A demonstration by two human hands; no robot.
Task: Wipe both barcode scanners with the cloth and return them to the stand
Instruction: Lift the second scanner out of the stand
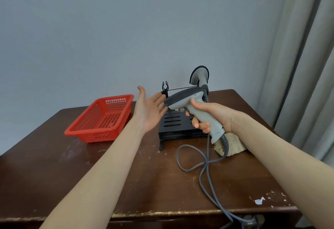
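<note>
- Right hand grips the grey barcode scanner by its handle, above the black stand.
- Left hand, open and empty, touches its nose.
- Cloth lies on the worktop under the right wrist.
- Second scanner sits on the stand behind.

Soft, even indoor light; sharp, wide-angle picture.
No glare anywhere; faint, diffuse shadows lie on the bench beneath the forearms and beside the red basket. The curtain leans and bows at the right edge from lens distortion.
</note>
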